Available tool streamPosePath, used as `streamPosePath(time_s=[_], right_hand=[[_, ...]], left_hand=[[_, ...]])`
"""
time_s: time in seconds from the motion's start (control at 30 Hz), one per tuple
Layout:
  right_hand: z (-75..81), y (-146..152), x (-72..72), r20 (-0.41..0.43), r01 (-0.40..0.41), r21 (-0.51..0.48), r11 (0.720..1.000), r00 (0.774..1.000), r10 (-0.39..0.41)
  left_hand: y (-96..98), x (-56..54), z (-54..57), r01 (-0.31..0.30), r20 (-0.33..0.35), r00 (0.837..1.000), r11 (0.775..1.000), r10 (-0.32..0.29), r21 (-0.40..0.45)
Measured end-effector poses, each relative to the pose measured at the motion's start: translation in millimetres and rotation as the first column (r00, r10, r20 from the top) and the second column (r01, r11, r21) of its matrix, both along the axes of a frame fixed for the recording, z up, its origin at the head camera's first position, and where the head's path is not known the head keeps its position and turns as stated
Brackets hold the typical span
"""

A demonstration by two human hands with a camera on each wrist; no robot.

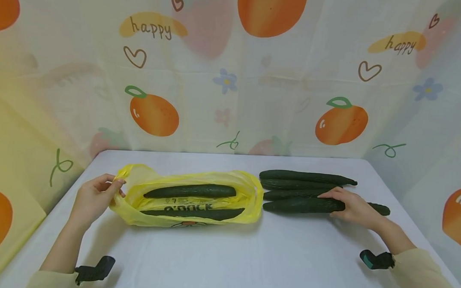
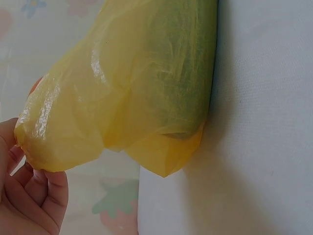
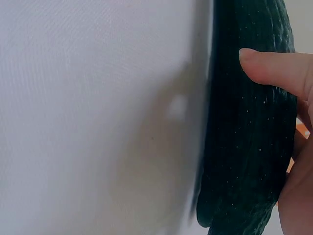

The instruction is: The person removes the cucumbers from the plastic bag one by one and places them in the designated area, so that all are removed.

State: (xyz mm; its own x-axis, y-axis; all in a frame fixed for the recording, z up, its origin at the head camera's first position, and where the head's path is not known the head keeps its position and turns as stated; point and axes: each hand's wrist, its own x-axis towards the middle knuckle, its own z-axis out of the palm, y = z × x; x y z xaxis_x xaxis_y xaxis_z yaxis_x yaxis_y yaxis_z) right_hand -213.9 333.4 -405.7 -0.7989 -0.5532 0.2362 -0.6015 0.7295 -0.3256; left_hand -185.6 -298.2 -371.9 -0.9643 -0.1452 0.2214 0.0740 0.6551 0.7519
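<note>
A yellow plastic bag (image 1: 229, 176) lies on its side on the table, its opening gaping upward. Inside it are two cucumbers, one at the back (image 1: 191, 191) and one along the front (image 1: 196, 213). My left hand (image 1: 97, 195) pinches the bag's left end between thumb and fingers; in the left wrist view the thin film (image 2: 73, 122) stretches from the fingers over a cucumber. On the right, my right hand (image 1: 353, 208) grips the nearest cucumber (image 1: 301, 205) of a side-by-side group, thumb on its near side. The right wrist view shows that thumb on the dark green skin (image 3: 249, 127).
Behind the gripped cucumber lie several more, the farthest one (image 1: 306, 176) at the back. All rest on a white-covered table (image 1: 225, 260). A fruit-printed curtain (image 1: 255, 98) hangs behind the table and along both sides.
</note>
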Motion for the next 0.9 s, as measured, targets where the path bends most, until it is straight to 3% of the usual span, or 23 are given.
streamPosePath(time_s=[0.17, 0.43, 0.67, 0.9], right_hand=[[-3.9, -2.3, -1.6, 0.020, 0.029, 0.000, 1.000, 0.999, -0.029], [-7.4, -4.9, -3.3, -0.056, 0.032, 0.054, 0.998, 0.998, -0.029], [-8.0, -6.2, -3.8, -0.085, 0.041, 0.044, 0.998, 0.996, -0.037], [-4.7, -7.8, -5.0, -0.016, 0.110, 0.076, 0.991, 0.994, -0.109]], left_hand=[[-0.4, 1.3, -0.3, -0.010, 0.020, 1.000, 1.000, 0.010, -0.002], [-1.3, 0.9, -1.6, -0.012, 0.026, 1.000, 1.000, 0.012, 0.006], [-1.3, 0.6, -1.8, -0.011, 0.008, 1.000, 1.000, 0.011, -0.010], [0.4, -0.5, -2.0, -0.007, 0.002, 1.000, 1.000, 0.007, -0.008]])
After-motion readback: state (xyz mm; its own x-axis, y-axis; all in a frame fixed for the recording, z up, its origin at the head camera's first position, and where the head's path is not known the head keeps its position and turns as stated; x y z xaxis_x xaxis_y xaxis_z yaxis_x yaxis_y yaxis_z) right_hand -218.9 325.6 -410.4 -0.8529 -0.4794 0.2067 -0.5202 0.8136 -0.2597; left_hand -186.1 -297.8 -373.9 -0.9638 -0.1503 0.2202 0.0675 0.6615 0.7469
